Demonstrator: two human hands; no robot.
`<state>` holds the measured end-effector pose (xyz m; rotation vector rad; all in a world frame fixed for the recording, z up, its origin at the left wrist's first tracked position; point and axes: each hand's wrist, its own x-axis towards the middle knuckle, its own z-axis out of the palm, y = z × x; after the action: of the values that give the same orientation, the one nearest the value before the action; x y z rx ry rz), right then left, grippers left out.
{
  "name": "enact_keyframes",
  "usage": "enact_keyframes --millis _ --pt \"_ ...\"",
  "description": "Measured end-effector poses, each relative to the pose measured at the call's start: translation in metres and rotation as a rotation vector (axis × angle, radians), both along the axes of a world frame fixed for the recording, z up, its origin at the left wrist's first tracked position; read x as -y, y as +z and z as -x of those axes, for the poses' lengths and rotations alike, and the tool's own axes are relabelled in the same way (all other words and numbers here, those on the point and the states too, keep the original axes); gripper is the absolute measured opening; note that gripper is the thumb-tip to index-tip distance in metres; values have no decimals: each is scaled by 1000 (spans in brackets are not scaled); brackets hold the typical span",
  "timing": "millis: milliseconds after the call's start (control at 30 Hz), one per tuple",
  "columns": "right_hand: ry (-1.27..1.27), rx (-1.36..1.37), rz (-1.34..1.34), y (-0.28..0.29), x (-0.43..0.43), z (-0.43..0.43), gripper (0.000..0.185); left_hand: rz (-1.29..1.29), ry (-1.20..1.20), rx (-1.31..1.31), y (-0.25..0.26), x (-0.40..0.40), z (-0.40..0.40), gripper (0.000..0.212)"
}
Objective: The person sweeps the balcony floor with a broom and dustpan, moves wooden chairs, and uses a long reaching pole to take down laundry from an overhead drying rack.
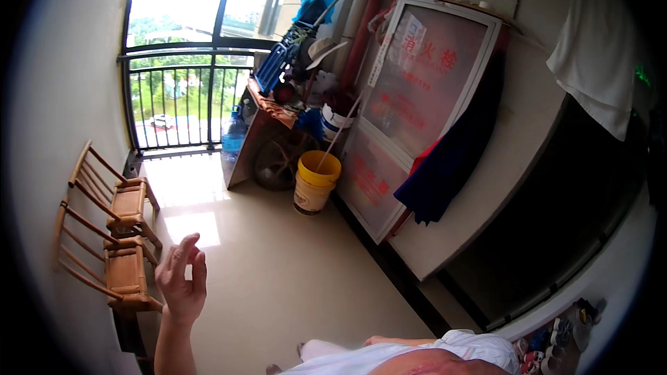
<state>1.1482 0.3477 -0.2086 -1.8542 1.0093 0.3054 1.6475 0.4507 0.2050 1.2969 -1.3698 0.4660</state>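
Note:
My left hand [182,281] is raised at the lower left, holding nothing. Its index finger is bent, and a gap separates it from the thumb. Beside it, to the left in the picture, stand two bamboo chairs [125,265]. At the bottom, my right hand [373,341] shows only as a sliver of skin behind my white patterned clothing [338,358]; its fingers and anything in them are hidden. Beyond my left hand, a yellow-rimmed bucket [312,192] stands on the tiled floor [281,265] with a stick leaning in it.
A white-framed fire hydrant cabinet [427,73] stands at the right, with dark blue cloth [464,151] hanging beside it. Near the railing [172,104] are a large water bottle [233,135], a wheel rim [284,159] and a folded hand cart [273,67]. Shoes [560,330] lie at lower right.

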Motion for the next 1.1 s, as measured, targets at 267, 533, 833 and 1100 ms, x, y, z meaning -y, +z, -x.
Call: enact_keyframes --millis 267,533,833,1100 --pt "210 -55 101 4 71 -17 38 -565 275 -459 -199 -78 41 25" --pt "385 -176 113 58 89 21 39 -1464 139 -967 -402 -124 185 30" --pt "633 -172 22 29 96 11 42 -1688 -56 -1059 -422 -146 267 31" --pt "561 -278 84 60 68 -29 40 -1575 24 -1089 -406 -176 237 32"
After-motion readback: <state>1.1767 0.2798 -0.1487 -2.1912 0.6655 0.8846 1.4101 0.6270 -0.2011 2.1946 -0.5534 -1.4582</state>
